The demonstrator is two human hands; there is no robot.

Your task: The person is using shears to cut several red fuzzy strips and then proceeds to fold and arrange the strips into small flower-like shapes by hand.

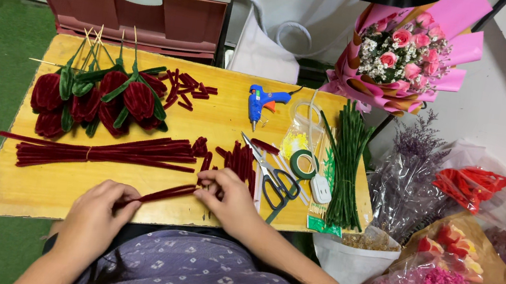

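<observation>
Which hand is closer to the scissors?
Right. The right hand lies just left of the scissors, almost touching. The left hand is far off to the left, holding the red stems.

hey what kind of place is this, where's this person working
Probably a home craft corner for making artificial flowers: a low wooden board with dark red pipe cleaners, a blue glue gun, and a wrapped pink bouquet beside it.

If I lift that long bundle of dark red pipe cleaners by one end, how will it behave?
The bundle of dark red pipe cleaners would probably sag, since its stems are long and thin. It looks light for its length, being fuzzy. A tie near the middle likely keeps the stems together, though the loose ends may fan out. Lying flat on the wooden board, it seems unlikely to roll.
</observation>
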